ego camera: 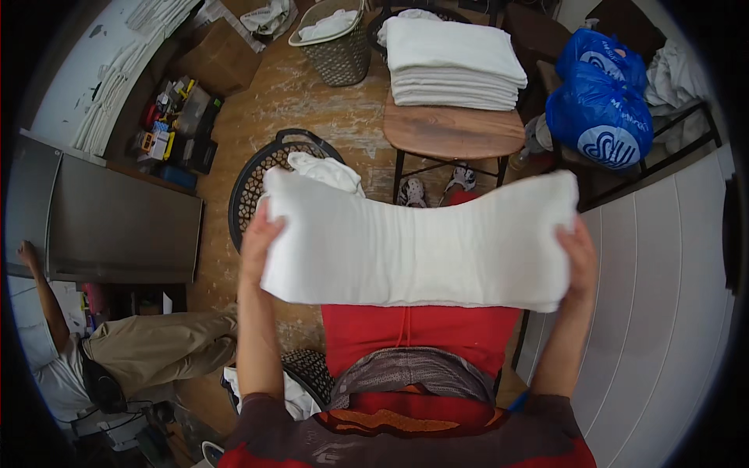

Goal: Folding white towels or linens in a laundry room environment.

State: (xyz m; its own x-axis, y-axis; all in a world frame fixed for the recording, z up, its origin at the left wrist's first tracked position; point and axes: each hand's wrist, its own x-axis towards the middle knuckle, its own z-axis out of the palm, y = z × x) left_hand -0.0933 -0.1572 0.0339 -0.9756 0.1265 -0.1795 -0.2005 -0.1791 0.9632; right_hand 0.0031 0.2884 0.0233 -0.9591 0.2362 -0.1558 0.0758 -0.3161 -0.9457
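Note:
A folded white cloth [418, 251], probably a towel, is stretched above my lap, its upper edge sagging in the middle. My left hand [261, 243] grips its left end, thumb on the near face and fingers hidden behind. At the opposite end my right hand [576, 254] holds it the same way. Beyond the cloth, a stack of folded white cloths [456, 64] rests on a wooden chair seat [453, 131]. Left of the cloth, partly behind it, a black openwork basket [240, 205] contains crumpled white cloth [327, 169].
Blue plastic bags [603, 105] sit on a chair at right, beside a white panelled surface [632, 281]. A beige basket [336, 58] and a cardboard box [219, 58] stand farther back. At left, another person [152, 345] reaches toward a grey refrigerator [123, 216]. Another black basket [307, 368] is near my left elbow.

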